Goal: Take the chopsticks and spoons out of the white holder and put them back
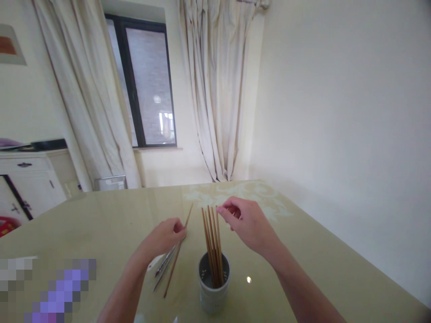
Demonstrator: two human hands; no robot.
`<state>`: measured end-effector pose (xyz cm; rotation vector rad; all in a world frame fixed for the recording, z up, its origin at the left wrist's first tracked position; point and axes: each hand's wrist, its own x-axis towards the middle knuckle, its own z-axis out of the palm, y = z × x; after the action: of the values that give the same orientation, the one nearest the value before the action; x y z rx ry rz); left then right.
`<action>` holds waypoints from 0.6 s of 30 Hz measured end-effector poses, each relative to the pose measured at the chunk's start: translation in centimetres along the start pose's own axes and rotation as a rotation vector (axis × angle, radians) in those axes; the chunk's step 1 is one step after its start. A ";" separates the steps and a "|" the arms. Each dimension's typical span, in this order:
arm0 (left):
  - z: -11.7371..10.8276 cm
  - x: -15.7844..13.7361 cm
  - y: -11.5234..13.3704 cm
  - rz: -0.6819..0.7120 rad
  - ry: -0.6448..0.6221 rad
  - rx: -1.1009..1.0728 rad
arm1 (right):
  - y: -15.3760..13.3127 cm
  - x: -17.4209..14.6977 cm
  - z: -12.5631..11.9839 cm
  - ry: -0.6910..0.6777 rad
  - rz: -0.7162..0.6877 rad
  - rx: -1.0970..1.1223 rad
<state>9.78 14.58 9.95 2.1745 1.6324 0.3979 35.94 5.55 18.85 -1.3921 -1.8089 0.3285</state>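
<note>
Cream walls, pale folded curtains and a dark-framed window enclose a glossy, olive-green worktop bearing a whitish scroll pattern near its far edge; a white cabinet stands at left. Near the front of the worktop, a round, grey-white cup stands upright, its inner wall marked with small light spots. It contains a bundle of slender sticks, straight and apparently wooden, ranging from reddish brown to pale tan. Their long axes run steeply upward and nearly parallel, the upper ends projecting well above the rim and inclined slightly to the left. The right hand, reaching in from the right, pinches the top of the rightmost stick between thumb and forefinger, the remaining fingers curled. To the left of the cup, a loose stick runs obliquely, its darker end towards the viewer and its paler tip pointing away and to the right. The left hand bends over its middle, fingers curled against it; whether they grip or merely touch it cannot be told. Beside this stick, partly beneath the hand, lie narrow, shiny metal utensils, roughly parallel to it, and a whitish, rounded piece.
</note>
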 end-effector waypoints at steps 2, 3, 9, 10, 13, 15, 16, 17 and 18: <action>-2.0 -1.0 1.4 0.120 0.055 -0.261 | -0.3 -0.1 0.3 0.069 -0.035 0.113; -2.8 -1.7 2.4 0.178 0.063 -0.396 | -0.5 -0.2 0.5 0.084 -0.049 0.173; -4.5 -5.5 8.7 0.431 0.036 -0.655 | -1.4 -0.9 1.5 0.009 -0.081 0.548; -4.4 -5.7 9.3 0.450 0.033 -0.642 | -1.4 -0.9 1.5 0.005 -0.081 0.602; -3.8 -5.2 9.3 0.477 0.001 -0.603 | -1.1 -0.8 1.3 0.037 -0.078 0.670; -3.3 -4.0 8.0 0.440 -0.011 -0.551 | -0.7 -0.6 0.9 0.053 -0.077 0.649; -3.0 -3.2 6.9 0.391 0.003 -0.493 | -0.5 -0.4 0.8 0.055 -0.076 0.629; -2.6 -2.4 5.7 0.320 0.032 -0.412 | -0.4 -0.3 0.7 0.056 -0.074 0.602; -2.1 -1.7 4.4 0.233 0.073 -0.311 | -0.3 -0.2 0.6 0.053 -0.071 0.572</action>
<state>12.08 12.21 13.88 2.1334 1.2546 0.7532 35.30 5.42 18.50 -0.9224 -1.5490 0.7008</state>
